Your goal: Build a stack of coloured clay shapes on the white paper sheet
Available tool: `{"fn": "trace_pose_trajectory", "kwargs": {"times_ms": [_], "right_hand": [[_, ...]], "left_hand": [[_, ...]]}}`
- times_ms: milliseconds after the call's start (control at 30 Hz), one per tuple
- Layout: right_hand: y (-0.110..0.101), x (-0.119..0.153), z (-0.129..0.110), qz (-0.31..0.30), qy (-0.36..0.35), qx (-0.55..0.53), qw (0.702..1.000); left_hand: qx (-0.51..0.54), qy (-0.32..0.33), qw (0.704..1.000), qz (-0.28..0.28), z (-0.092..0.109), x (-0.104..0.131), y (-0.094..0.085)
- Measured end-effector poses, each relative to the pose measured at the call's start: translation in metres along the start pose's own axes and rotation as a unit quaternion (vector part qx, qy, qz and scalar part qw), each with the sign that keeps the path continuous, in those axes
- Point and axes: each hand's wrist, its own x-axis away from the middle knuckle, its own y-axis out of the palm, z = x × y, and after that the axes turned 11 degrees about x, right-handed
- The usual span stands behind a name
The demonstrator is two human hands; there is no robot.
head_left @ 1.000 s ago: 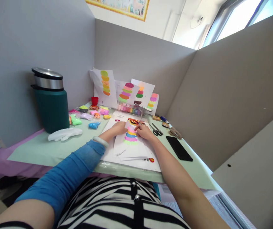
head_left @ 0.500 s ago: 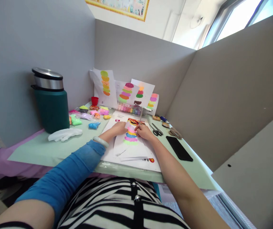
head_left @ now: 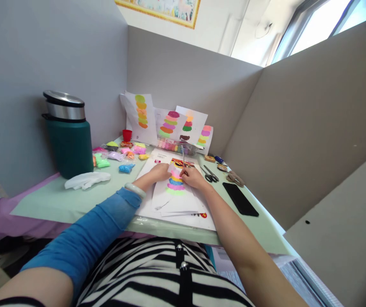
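On the table before me is a white sheet of paper (head_left: 176, 205) with stacked bands of pink, yellow, blue, violet and pale green. My left hand (head_left: 161, 172) is at its upper left edge, thumb on the margin and fingers closed on the sheet. My right hand (head_left: 192, 176) pinches a slim pen-like tool (head_left: 183, 155) that stands nearly upright. The tool's lower tip is at the upper part of the coloured bands, partly hidden by my fingers. More paper lies beneath the sheet.
A green bottle (head_left: 69, 145) and a white glove (head_left: 87, 180) are at left, with several colourful packets (head_left: 115, 156) and a red cup (head_left: 127, 135) behind. Scissors (head_left: 210, 174) and a black phone (head_left: 240, 199) lie at right. Painted sheets (head_left: 146, 117) lean against the back panel.
The tool in my right hand has tilted, its upper end swinging left. My right fingers have shifted slightly; my left hand and the sheet stay where they were.
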Motion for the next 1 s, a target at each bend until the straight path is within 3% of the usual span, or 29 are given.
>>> {"fn": "trace_pose_trajectory", "kwargs": {"times_ms": [1000], "right_hand": [[0.0033, -0.0035, -0.0007, -0.030, 0.016, 0.072, 0.997]], "left_hand": [[-0.008, 0.007, 1.000, 0.001, -0.0038, -0.0036, 0.0027]]}}
